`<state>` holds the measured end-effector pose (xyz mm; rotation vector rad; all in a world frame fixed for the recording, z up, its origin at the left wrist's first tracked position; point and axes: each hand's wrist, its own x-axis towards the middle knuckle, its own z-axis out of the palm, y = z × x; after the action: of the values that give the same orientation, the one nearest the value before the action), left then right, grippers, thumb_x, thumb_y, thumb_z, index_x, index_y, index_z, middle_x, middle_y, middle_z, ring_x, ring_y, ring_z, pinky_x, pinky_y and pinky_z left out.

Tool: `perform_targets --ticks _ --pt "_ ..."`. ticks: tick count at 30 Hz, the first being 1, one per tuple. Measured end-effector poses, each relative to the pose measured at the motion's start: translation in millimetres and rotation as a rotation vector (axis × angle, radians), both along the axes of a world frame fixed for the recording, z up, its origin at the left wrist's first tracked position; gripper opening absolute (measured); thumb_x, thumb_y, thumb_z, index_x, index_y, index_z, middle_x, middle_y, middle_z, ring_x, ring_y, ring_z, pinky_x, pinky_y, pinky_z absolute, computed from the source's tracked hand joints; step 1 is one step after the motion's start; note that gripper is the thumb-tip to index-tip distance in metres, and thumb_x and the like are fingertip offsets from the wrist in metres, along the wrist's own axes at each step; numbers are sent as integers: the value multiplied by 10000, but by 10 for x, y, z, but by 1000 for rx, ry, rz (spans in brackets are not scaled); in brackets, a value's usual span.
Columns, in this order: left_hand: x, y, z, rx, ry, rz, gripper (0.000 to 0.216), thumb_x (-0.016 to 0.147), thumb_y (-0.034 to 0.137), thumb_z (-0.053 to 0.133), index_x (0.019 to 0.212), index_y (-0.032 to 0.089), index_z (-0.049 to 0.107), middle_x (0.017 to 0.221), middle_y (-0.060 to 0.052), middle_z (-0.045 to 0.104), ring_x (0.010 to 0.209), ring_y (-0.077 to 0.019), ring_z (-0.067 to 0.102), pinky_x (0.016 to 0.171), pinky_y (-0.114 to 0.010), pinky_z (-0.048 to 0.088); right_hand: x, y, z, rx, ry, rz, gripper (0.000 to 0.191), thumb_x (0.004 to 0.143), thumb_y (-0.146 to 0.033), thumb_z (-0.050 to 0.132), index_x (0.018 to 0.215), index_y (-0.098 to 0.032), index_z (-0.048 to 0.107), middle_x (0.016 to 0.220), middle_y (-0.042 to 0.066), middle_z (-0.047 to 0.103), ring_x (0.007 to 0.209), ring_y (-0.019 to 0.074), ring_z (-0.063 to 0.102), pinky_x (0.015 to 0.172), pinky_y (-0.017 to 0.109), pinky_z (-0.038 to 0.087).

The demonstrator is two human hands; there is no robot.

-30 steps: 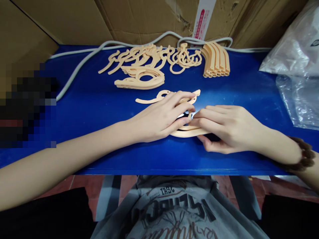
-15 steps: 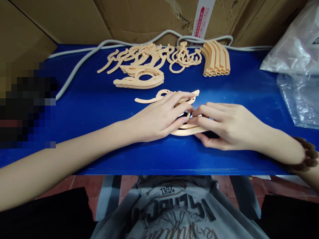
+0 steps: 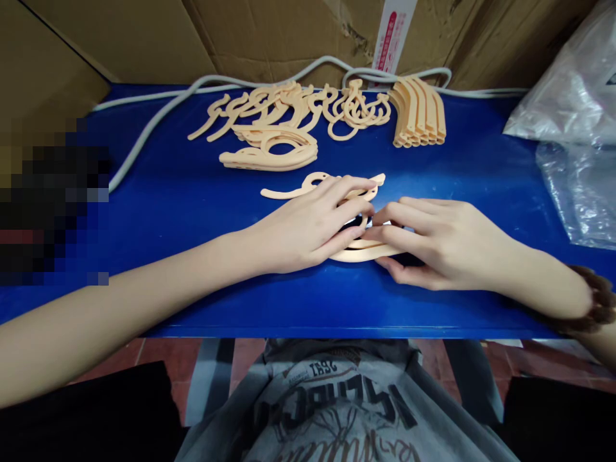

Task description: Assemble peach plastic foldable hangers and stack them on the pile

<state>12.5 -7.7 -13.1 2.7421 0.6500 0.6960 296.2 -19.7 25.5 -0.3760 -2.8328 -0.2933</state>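
Close to the middle of the blue table, a beige plastic folding hanger (image 3: 355, 256) lies between my hands, its centre partly covered by fingers. My left hand (image 3: 308, 224) reaches over it from the left, fingers bent and thumb pressed on its upper side. From the right, my right hand (image 3: 436, 240) grips the same hanger, fingers on top and thumb at its near edge. A loose curved hanger arm with a hook-like loop (image 3: 283, 194) lies just beyond my left hand, partly under its fingers.
Behind are stacked folded hangers (image 3: 269, 165), a row of curved arms (image 3: 235, 114), a heap of hooks (image 3: 359, 114) and a bundle of nested bars (image 3: 418, 115). A white cable (image 3: 158, 125) runs along the cardboard (image 3: 289, 38). Clear plastic bags (image 3: 568, 122) sit at right.
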Motion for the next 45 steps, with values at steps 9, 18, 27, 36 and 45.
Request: perform_targets --ticks 9,18,27,36,45 --pt "0 0 2 -12 -2 1 338 1247 341 434 1436 167 652 1719 -243 603 1569 -384 630 1313 -638 546 -13 -8 10 12 2 11 260 1211 -272 500 1317 -155 706 1048 90 774 908 236 704 764 371 553" --pt "0 -4 6 -8 -3 1 334 1244 327 438 1427 144 648 1701 -270 604 1564 -385 624 1308 -629 547 -9 -3 10 1 -13 -1 295 1207 -287 515 1341 -151 740 1120 110 796 994 246 735 814 373 601" --pt "6 -9 12 -60 5 19 343 1237 362 443 1435 180 656 1718 -245 602 1572 -412 613 1329 -674 519 -12 -6 25 17 -21 -9 302 1212 -288 501 1334 -158 745 1105 109 789 953 241 731 788 366 586" --pt "-1 0 5 -20 8 8 344 1246 343 431 1434 158 653 1708 -254 605 1572 -383 621 1311 -626 544 -1 0 9 7 -34 -22 311 1221 -302 485 1361 -180 734 1128 101 788 974 234 732 831 366 596" --pt "2 -3 4 -30 10 2 348 1244 330 425 1432 151 656 1712 -270 604 1583 -388 621 1319 -646 534 -3 7 -11 -17 28 -11 242 1213 -315 500 1190 -186 704 1074 91 809 908 223 729 790 348 593"
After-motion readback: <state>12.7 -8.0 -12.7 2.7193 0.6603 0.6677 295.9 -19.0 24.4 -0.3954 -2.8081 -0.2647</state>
